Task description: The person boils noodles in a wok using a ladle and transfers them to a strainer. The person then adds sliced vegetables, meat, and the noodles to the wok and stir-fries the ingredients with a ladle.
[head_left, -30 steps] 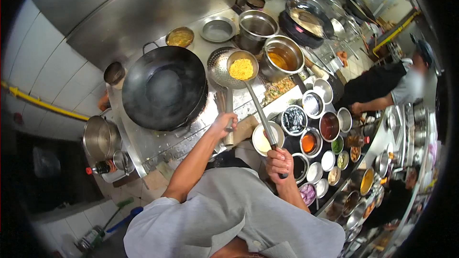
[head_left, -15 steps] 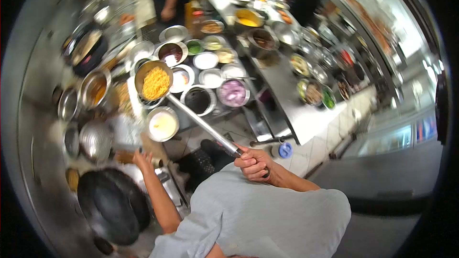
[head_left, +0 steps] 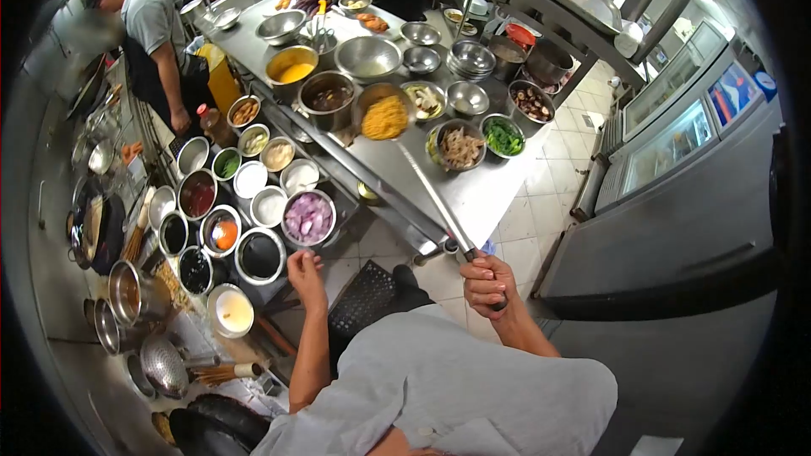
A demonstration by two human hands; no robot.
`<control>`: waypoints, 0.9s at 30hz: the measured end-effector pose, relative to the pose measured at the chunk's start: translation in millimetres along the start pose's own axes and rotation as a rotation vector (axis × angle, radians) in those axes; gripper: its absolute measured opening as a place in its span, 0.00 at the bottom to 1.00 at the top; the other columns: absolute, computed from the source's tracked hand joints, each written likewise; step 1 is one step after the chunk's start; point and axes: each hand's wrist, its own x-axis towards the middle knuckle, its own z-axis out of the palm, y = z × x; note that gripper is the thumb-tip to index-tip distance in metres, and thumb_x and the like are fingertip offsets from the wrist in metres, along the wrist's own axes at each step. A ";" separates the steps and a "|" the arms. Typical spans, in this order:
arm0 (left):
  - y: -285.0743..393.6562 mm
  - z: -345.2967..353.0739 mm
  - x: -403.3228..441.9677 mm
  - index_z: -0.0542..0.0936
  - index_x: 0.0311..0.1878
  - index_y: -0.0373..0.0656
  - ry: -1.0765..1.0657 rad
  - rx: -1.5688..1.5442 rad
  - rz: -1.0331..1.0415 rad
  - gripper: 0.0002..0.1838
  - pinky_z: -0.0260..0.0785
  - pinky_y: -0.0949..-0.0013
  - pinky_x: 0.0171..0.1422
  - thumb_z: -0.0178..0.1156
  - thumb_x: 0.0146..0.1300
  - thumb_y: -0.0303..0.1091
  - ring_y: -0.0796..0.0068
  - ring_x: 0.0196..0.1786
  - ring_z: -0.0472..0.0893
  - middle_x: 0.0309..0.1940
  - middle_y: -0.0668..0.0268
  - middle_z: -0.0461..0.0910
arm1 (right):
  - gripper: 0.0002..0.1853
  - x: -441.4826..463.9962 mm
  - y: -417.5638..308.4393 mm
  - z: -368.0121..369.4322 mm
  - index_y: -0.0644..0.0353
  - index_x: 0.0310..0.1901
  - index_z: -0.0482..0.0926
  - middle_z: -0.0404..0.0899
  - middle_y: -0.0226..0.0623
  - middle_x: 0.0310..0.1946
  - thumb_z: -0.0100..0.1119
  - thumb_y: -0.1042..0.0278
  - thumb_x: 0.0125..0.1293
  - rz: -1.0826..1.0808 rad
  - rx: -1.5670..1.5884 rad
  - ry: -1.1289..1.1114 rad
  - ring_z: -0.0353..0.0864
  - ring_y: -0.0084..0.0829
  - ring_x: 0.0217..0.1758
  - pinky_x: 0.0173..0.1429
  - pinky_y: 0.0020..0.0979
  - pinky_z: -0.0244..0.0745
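The right hand [head_left: 488, 285] has its fingers wrapped tight around the dark grip of a long metal ladle [head_left: 429, 191]. The ladle's round scoop reaches out over the shiny, flat metal table [head_left: 488, 196], by a round brown-sauce pot [head_left: 329, 123], and is filled with crumbly yellow food [head_left: 384, 119]. The left hand [head_left: 307, 277] has its fingers bent, near a steel bowl [head_left: 309, 245] of lumpy purple chunks [head_left: 308, 216]; I cannot tell if its fingertips meet. Close by are smooth white powder [head_left: 250, 178], black liquid [head_left: 260, 254] and dark red sauce [head_left: 197, 192], each in a round tub. Leafy green bits [head_left: 503, 134] and pale shreds [head_left: 458, 146] fill two bowls on the table. A bumpy metal scoop [head_left: 164, 365] is full of holes. The blue fridge panel [head_left: 732, 100] is too small to read.
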 end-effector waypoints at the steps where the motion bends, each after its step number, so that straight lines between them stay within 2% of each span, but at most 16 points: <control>1: -6.3 26.2 9.3 0.75 0.47 0.38 -0.052 0.022 0.025 0.09 0.74 0.73 0.41 0.56 0.73 0.35 0.76 0.39 0.81 0.37 0.65 0.79 | 0.11 -4.6 -24.9 2.2 0.51 0.33 0.63 0.60 0.24 0.20 0.35 0.69 0.76 -0.021 -0.013 0.007 0.66 0.17 0.13 0.16 0.24 0.68; 2: -11.3 51.3 16.9 0.75 0.47 0.38 -0.098 0.048 0.013 0.09 0.74 0.74 0.41 0.56 0.73 0.35 0.77 0.39 0.81 0.37 0.66 0.79 | 0.19 -9.3 -49.7 4.4 0.49 0.23 0.59 0.60 0.23 0.18 0.35 0.68 0.77 -0.042 -0.026 0.014 0.66 0.18 0.13 0.16 0.24 0.68; 4: -13.7 104.6 25.5 0.75 0.47 0.38 -0.145 0.050 0.015 0.09 0.74 0.74 0.40 0.56 0.73 0.34 0.77 0.38 0.81 0.37 0.66 0.79 | 0.15 -9.9 -94.4 10.2 0.58 0.34 0.71 0.61 0.24 0.20 0.34 0.70 0.76 -0.258 -0.219 0.135 0.66 0.17 0.13 0.16 0.24 0.69; 5: -13.2 129.6 28.1 0.76 0.47 0.38 -0.173 0.023 -0.029 0.09 0.74 0.74 0.40 0.57 0.72 0.34 0.78 0.38 0.80 0.37 0.67 0.78 | 0.16 -8.3 -113.5 18.7 0.54 0.54 0.75 0.62 0.25 0.22 0.33 0.70 0.77 -0.346 -0.289 0.204 0.63 0.15 0.12 0.16 0.25 0.70; 6: -8.6 154.1 25.8 0.76 0.47 0.39 -0.185 0.012 -0.036 0.08 0.74 0.74 0.40 0.57 0.72 0.34 0.79 0.37 0.80 0.37 0.67 0.79 | 0.16 -4.2 -134.8 24.1 0.54 0.54 0.75 0.62 0.25 0.22 0.33 0.70 0.77 -0.336 -0.282 0.196 0.63 0.15 0.12 0.16 0.25 0.70; 8: -12.8 192.6 26.7 0.76 0.46 0.38 -0.251 -0.018 -0.034 0.08 0.74 0.75 0.40 0.58 0.71 0.33 0.80 0.36 0.79 0.36 0.67 0.79 | 0.25 5.3 -175.3 37.3 0.39 0.66 0.68 0.62 0.26 0.23 0.36 0.76 0.73 -0.440 -0.489 0.402 0.59 0.13 0.11 0.11 0.20 0.62; 10: -17.2 216.1 26.5 0.76 0.45 0.38 -0.295 0.035 -0.016 0.08 0.73 0.75 0.40 0.58 0.71 0.33 0.80 0.36 0.79 0.36 0.67 0.80 | 0.23 18.3 -214.6 41.4 0.40 0.64 0.69 0.62 0.25 0.23 0.37 0.75 0.73 -0.443 -0.454 0.409 0.59 0.12 0.11 0.11 0.19 0.61; 14: -24.1 231.9 32.4 0.76 0.44 0.36 -0.326 0.044 -0.050 0.07 0.73 0.76 0.40 0.58 0.71 0.31 0.81 0.34 0.79 0.34 0.67 0.80 | 0.15 60.9 -286.5 39.3 0.45 0.58 0.71 0.63 0.23 0.22 0.42 0.71 0.74 -0.295 -0.289 0.190 0.57 0.11 0.11 0.11 0.18 0.60; 15: -22.6 228.1 34.5 0.76 0.44 0.37 -0.319 0.082 -0.039 0.07 0.74 0.76 0.40 0.58 0.71 0.31 0.80 0.34 0.80 0.34 0.67 0.80 | 0.15 77.3 -297.0 43.9 0.45 0.57 0.72 0.64 0.23 0.23 0.43 0.71 0.74 -0.318 -0.214 0.182 0.57 0.11 0.11 0.11 0.17 0.59; 17: -20.2 217.1 35.7 0.76 0.44 0.37 -0.265 0.067 -0.064 0.07 0.74 0.76 0.40 0.58 0.71 0.31 0.80 0.34 0.80 0.34 0.66 0.80 | 0.14 109.3 -324.0 42.3 0.45 0.57 0.72 0.64 0.23 0.23 0.45 0.71 0.73 -0.331 -0.136 0.175 0.56 0.11 0.11 0.12 0.16 0.59; 20: -27.8 185.2 32.6 0.76 0.44 0.37 -0.184 0.021 -0.096 0.07 0.75 0.75 0.39 0.58 0.71 0.31 0.79 0.34 0.80 0.34 0.66 0.80 | 0.20 152.0 -354.0 32.9 0.45 0.64 0.69 0.65 0.23 0.23 0.48 0.72 0.72 -0.247 -0.263 0.283 0.57 0.11 0.12 0.15 0.16 0.60; 22: -32.1 158.0 26.1 0.76 0.44 0.37 -0.089 0.144 -0.059 0.06 0.73 0.75 0.37 0.56 0.73 0.31 0.79 0.34 0.80 0.35 0.64 0.80 | 0.27 177.0 -344.4 41.2 0.47 0.70 0.64 0.63 0.22 0.23 0.47 0.75 0.70 -0.367 -0.754 0.476 0.58 0.12 0.14 0.18 0.18 0.63; 23: -34.1 142.7 21.1 0.76 0.44 0.37 -0.072 0.142 -0.058 0.06 0.73 0.75 0.37 0.56 0.73 0.31 0.79 0.34 0.80 0.35 0.64 0.80 | 0.34 181.4 -336.8 46.4 0.48 0.75 0.58 0.63 0.24 0.23 0.47 0.77 0.66 -0.363 -0.980 0.507 0.62 0.15 0.16 0.20 0.22 0.65; 24: -35.3 127.0 14.6 0.76 0.44 0.37 -0.006 0.163 -0.084 0.06 0.73 0.75 0.37 0.57 0.72 0.31 0.79 0.33 0.80 0.34 0.64 0.80 | 0.34 185.7 -334.8 42.0 0.48 0.75 0.58 0.63 0.24 0.23 0.47 0.77 0.66 -0.344 -0.986 0.502 0.62 0.15 0.16 0.20 0.22 0.65; 26: -38.5 96.2 0.3 0.76 0.44 0.37 0.080 0.178 -0.112 0.06 0.74 0.75 0.37 0.57 0.72 0.31 0.79 0.33 0.80 0.34 0.65 0.80 | 0.39 192.2 -337.3 24.5 0.48 0.78 0.53 0.65 0.26 0.21 0.46 0.79 0.64 -0.474 -1.595 0.634 0.65 0.17 0.16 0.19 0.24 0.65; 27: -39.5 80.4 -9.3 0.76 0.44 0.38 0.126 0.200 -0.126 0.06 0.73 0.76 0.36 0.56 0.72 0.31 0.79 0.33 0.80 0.34 0.65 0.80 | 0.45 194.2 -348.3 6.1 0.47 0.80 0.44 0.66 0.28 0.22 0.46 0.80 0.62 -0.478 -1.658 0.692 0.66 0.22 0.16 0.19 0.28 0.65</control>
